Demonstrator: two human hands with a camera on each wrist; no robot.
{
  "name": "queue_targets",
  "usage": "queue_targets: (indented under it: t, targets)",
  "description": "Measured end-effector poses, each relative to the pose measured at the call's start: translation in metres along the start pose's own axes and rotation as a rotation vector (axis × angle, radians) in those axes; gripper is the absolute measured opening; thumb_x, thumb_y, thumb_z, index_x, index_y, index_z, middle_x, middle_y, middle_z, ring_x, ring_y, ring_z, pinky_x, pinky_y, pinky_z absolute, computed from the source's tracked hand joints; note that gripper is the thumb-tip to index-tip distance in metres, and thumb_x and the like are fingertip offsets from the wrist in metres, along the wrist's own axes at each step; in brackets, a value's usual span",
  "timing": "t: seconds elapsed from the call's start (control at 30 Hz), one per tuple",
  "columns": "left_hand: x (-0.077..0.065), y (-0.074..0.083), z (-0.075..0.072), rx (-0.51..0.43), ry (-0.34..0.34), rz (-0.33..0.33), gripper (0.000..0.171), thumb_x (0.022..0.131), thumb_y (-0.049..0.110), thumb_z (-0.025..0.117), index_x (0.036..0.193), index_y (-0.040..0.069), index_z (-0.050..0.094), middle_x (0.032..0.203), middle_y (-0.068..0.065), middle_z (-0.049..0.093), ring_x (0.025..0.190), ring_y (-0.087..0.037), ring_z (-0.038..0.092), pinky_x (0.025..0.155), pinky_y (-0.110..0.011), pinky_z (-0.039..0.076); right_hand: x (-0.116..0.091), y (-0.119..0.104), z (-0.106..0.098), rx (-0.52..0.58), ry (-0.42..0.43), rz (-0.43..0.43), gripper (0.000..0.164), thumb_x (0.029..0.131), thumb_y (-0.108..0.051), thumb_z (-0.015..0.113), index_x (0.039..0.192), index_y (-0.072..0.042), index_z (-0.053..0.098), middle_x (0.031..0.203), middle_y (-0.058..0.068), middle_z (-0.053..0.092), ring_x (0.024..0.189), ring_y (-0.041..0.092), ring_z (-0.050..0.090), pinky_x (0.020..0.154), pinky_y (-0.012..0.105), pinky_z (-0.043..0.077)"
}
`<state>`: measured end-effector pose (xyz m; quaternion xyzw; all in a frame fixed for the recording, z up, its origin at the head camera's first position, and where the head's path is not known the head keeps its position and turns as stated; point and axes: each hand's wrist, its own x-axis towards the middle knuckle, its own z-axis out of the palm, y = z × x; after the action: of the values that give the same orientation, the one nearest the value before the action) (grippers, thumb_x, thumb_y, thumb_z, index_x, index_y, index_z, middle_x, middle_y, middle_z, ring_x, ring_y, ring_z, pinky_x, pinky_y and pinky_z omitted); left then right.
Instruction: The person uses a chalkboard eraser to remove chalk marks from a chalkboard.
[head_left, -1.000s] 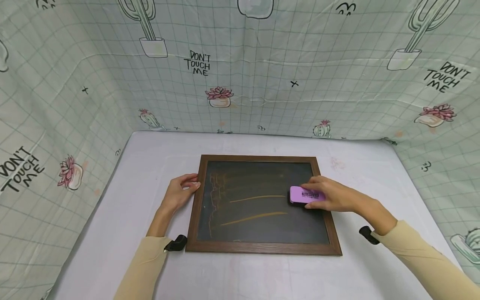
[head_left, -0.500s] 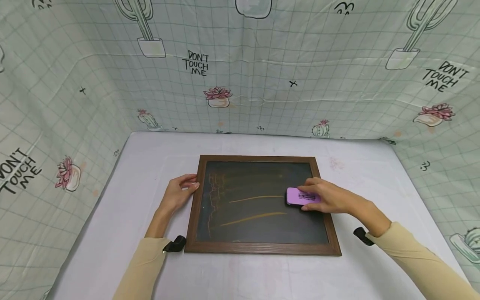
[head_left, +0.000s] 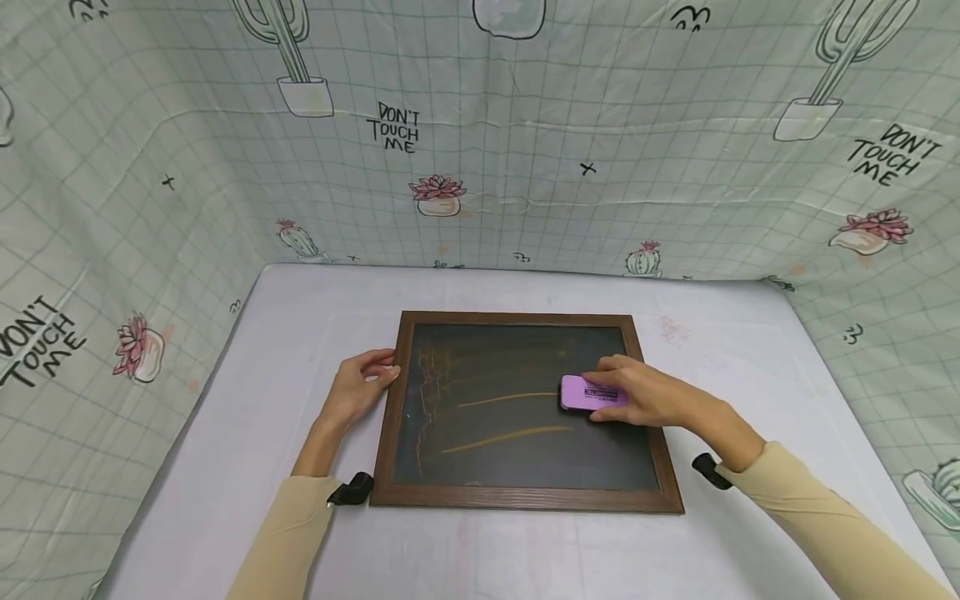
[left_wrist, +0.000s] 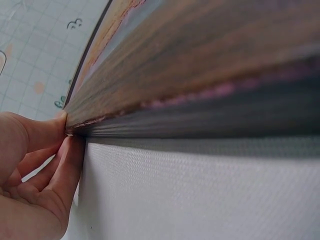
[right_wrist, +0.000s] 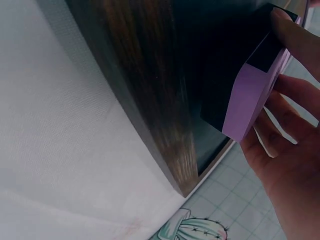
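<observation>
At the far left, has a gridded curtain (head_left: 135,250) for a wall, printed with potted plants and DON'T TOUCH ME, running past twelve o'clock to the other side. Comes in from about eight o'clock with a beige left sleeve (head_left: 281,537) and a black wrist device (head_left: 351,489), just beside the near corner of a wood-framed chalkboard (head_left: 540,468). At nine o'clock of that board, lying flat on a white table (head_left: 525,554), pinches the frame's outer edge between thumb and fingers of the left hand (head_left: 358,387). Farther in, has faint orange squiggles (head_left: 427,400) down the slate, then two yellowish strokes (head_left: 506,440), with the upper one reaching the left end of a purple eraser (head_left: 588,392). Grips that eraser near three o'clock of the board's centre, black side toward the slate, with thumb and fingers of the right hand (head_left: 641,392) on opposite long sides. Cannot tell the pressure. At two o'clock, has a pinkish stain (head_left: 673,327) on the table; toward four, a right sleeve (head_left: 825,529).
</observation>
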<state>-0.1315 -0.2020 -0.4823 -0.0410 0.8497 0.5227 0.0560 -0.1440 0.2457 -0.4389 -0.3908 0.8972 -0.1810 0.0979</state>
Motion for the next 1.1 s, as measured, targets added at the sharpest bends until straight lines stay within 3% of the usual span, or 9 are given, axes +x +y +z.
queue_targets:
  t: [0.27,0.8,1.1]
  targets:
    - [0.000,-0.001,0.000,-0.001,0.001,0.007,0.043,0.101,0.010,0.066,0.140,-0.006,0.058,0.129,-0.026,0.065,0.120,-0.039,0.061,0.099,-0.047,0.045,0.011,-0.006,0.004,0.001,-0.003,-0.012,0.057,0.089,-0.033,0.083,0.129,0.004,0.069,0.107,0.005,0.061,0.092,0.016,0.053,0.079,0.036,0.049]
    - [0.001,-0.001,0.002,0.002,0.009,0.017,0.042,0.101,0.010,0.066,0.138,-0.007,0.059,0.120,-0.025,0.070,0.119,-0.039,0.062,0.105,-0.051,0.042,0.029,-0.014,0.011,0.022,-0.012,-0.050,0.059,0.089,-0.035,0.082,0.132,0.002,0.067,0.105,0.002,0.058,0.089,0.014,0.050,0.077,0.031,0.045]
    - [0.002,-0.001,0.001,0.005,0.004,0.020,0.041,0.101,0.009,0.066,0.138,-0.007,0.059,0.122,-0.027,0.069,0.121,-0.041,0.061,0.109,-0.053,0.039,0.038,-0.020,0.012,0.012,-0.016,-0.093,0.059,0.088,-0.034,0.083,0.131,0.004,0.068,0.112,0.009,0.061,0.090,0.014,0.051,0.080,0.035,0.048]
